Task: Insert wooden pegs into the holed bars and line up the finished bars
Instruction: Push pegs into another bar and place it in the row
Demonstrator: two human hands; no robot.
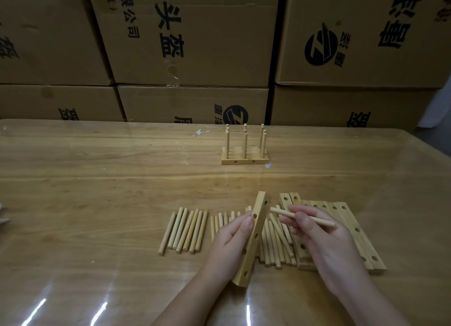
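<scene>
Stacked cardboard cartons (190, 32), printed with black Chinese characters and a round logo (321, 45), fill the view from 10 to 2 o'clock behind a glossy wooden table (97, 179). A white scrap (200, 132) lies toward 12 o'clock.

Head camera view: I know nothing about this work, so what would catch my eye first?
Near the front of the table, the left hand grips a holed bar while the right hand pinches a peg pointed at it. Loose pegs lie in rows to the left. Farther back stand finished bars with upright pegs, before a wall of cardboard boxes.
</scene>
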